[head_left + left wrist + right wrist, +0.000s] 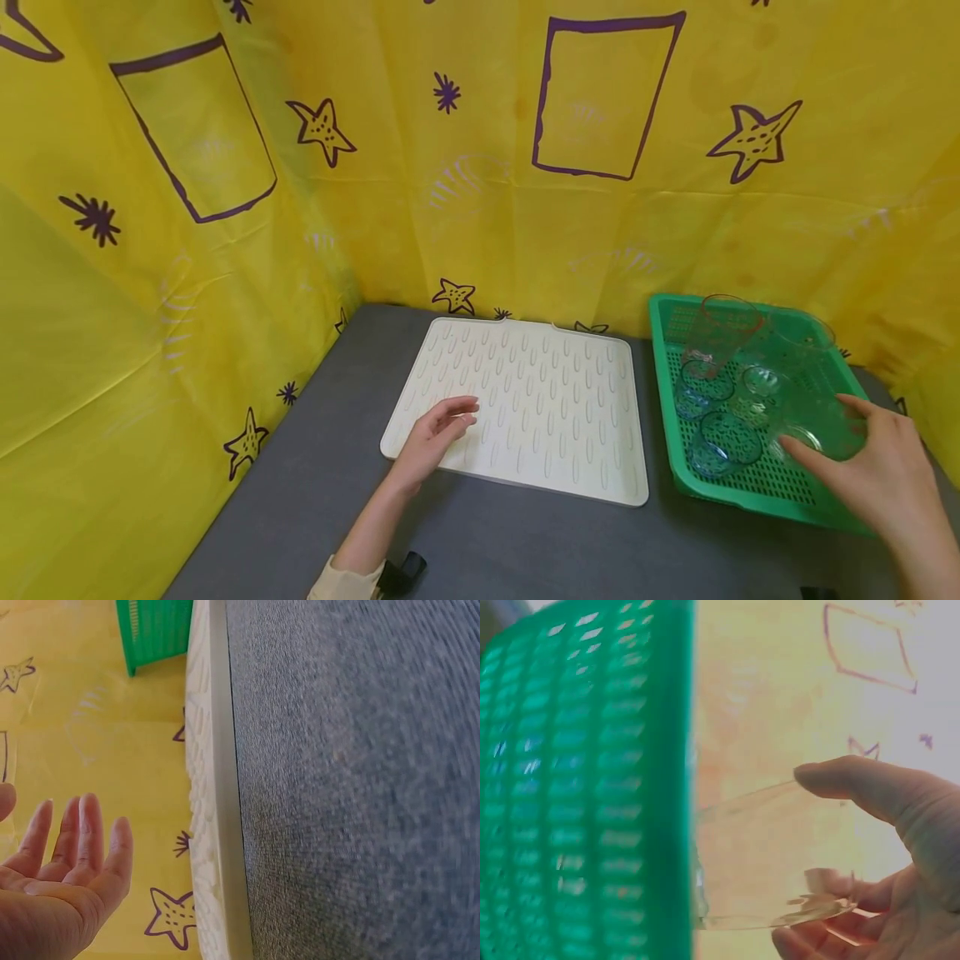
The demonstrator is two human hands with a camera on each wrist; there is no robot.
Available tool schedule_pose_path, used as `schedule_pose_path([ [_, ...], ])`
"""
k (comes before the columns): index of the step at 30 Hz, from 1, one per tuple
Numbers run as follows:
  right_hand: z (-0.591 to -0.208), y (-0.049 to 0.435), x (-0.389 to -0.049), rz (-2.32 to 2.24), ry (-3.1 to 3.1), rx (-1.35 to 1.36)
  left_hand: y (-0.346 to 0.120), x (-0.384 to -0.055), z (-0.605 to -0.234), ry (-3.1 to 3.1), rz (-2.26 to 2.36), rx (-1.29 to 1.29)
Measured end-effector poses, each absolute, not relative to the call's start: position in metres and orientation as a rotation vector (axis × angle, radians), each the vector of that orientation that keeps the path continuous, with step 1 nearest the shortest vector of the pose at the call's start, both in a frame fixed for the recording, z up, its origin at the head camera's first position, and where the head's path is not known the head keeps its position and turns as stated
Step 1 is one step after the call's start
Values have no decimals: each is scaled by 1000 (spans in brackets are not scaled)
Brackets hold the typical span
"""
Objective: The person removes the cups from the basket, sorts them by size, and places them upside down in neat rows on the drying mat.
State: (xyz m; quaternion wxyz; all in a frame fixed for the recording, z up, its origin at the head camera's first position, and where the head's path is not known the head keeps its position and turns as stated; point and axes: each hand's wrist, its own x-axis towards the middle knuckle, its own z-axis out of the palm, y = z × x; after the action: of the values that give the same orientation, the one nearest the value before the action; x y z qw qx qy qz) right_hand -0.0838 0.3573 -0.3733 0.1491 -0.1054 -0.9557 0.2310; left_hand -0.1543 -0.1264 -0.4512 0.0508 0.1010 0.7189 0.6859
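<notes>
At the right side of the green basket (670,425), my right hand (885,475) grips a clear drinking glass between thumb and fingers. In the right wrist view that clear glass (757,862) lies sideways in the picture, its near end between the thumb and the fingers. Inside the basket stand a pinkish glass (716,333), a blue glass (693,400), a second blue glass (723,454) and other clear glasses. Over the front left of the white ridged drying mat (540,400), my left hand (437,429) hovers with relaxed fingers and holds nothing.
The mat and the basket sit side by side on a dark grey table (525,533). A yellow curtain (480,208) with purple drawings hangs behind them and along the left. The basket's raised wall (675,780) stands beside the held glass in the right wrist view.
</notes>
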Motion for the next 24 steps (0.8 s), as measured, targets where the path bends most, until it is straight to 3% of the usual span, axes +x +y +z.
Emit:
schedule_pose_path([
  [10,-348,310,-84,844,-2689,-175,-121,-152,-449,2162,2100,332],
  [24,-357,242,-100,1097,-2655,98,-103,-150,-441,2156,2102,410],
])
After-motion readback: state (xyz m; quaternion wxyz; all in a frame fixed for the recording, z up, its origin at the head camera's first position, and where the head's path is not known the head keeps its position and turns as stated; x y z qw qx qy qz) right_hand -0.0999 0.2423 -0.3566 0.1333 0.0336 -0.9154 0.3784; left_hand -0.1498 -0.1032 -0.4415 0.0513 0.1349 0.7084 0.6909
